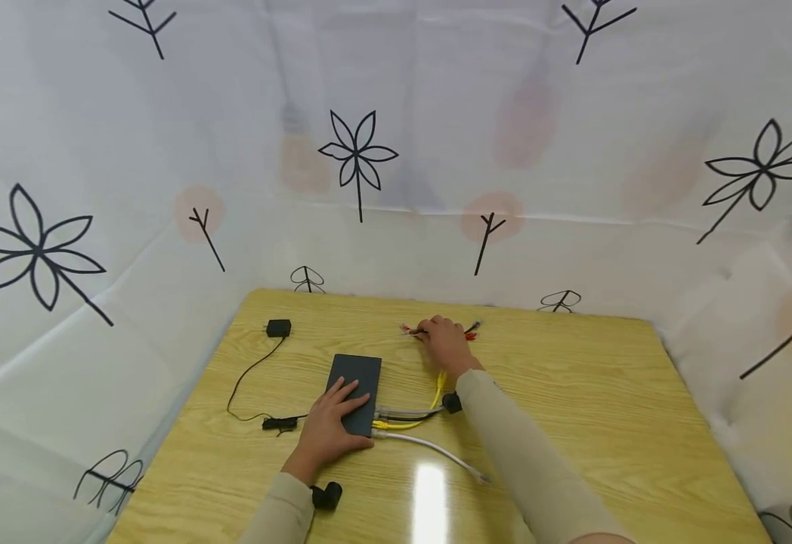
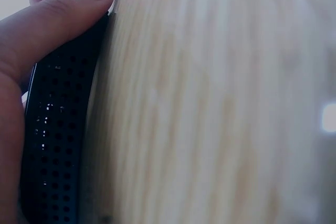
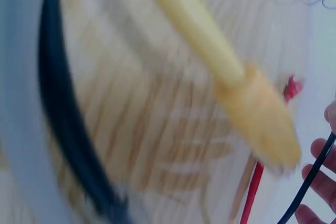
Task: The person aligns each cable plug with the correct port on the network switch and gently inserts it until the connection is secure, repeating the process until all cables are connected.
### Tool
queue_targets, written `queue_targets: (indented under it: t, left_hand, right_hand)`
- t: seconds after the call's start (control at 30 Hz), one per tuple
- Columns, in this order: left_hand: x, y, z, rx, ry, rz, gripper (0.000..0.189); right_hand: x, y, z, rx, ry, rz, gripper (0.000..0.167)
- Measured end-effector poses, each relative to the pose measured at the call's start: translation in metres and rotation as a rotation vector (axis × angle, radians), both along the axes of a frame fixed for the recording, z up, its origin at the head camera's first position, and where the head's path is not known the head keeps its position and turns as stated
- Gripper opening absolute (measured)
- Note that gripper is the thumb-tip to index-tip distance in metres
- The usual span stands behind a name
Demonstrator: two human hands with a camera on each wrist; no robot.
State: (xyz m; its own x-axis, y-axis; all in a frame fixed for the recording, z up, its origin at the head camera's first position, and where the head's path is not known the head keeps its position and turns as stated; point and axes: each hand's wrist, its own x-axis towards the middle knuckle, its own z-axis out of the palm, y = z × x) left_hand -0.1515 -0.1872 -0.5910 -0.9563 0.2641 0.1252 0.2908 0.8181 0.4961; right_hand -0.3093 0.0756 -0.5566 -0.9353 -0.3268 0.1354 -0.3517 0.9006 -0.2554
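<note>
My left hand (image 1: 328, 427) rests with spread fingers on top of a dark network switch (image 1: 365, 370). In the left wrist view its thumb (image 2: 58, 17) lies along the edge above the perforated side. Yellow (image 1: 403, 426), black, grey and white (image 1: 430, 444) network cables are plugged into the switch's right side. Farther back, my right hand (image 1: 447, 344) pinches a thin black network cable (image 3: 307, 184). Beside it on the table lies a red cable (image 3: 253, 192). The yellow cable's loose plug (image 3: 257, 119) fills the middle of the right wrist view, blurred.
A black power adapter (image 1: 278, 328) sits at the table's back left, its cord running past a tied bundle (image 1: 279, 424) toward the switch. The white cable's free end (image 1: 483, 478) lies right of centre. White patterned fabric (image 1: 409, 249) surrounds the wooden table (image 1: 573, 393).
</note>
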Motion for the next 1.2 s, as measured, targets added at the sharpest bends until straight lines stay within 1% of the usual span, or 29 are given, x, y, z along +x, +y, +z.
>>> queue_targets:
  t: [0.07,0.27,0.4,0.57,0.77,0.83,0.97,1.03,1.2]
  left_hand:
    - [0.0,0.0,0.0,-0.002,-0.004,0.0,0.083]
    - [0.002,0.0,0.0,0.009,0.027,-0.011,0.082]
    - [0.005,0.0,-0.001,0.019,0.035,-0.021,0.082]
    - [0.004,0.0,0.001,0.019,0.024,-0.014,0.083]
    - [0.002,0.001,0.004,0.009,-0.011,-0.01,0.083]
    - [0.002,0.001,0.005,0.012,-0.003,-0.016,0.083]
    - [0.003,0.001,0.006,0.02,0.014,-0.022,0.083]
    - [0.003,0.001,0.006,0.016,0.01,-0.022,0.083]
    - [0.002,0.001,0.007,0.006,-0.044,-0.011,0.083]
  right_hand:
    - [-0.001,0.007,0.002,-0.008,0.011,-0.001,0.021]
    - [0.001,0.027,0.004,0.005,0.048,-0.007,0.023]
    - [0.004,0.036,0.002,-0.012,0.052,-0.012,0.024]
    - [0.008,0.042,0.0,-0.033,0.047,-0.013,0.025]
    - [0.019,0.046,0.006,-0.058,0.03,-0.01,0.025]
    - [0.023,0.046,0.009,-0.086,0.02,-0.005,0.024]
    - [0.031,0.047,0.011,-0.109,0.021,0.012,0.023]
    - [0.034,0.048,0.011,-0.119,0.038,0.024,0.022]
    - [0.04,0.049,0.005,-0.173,0.08,0.056,0.021]
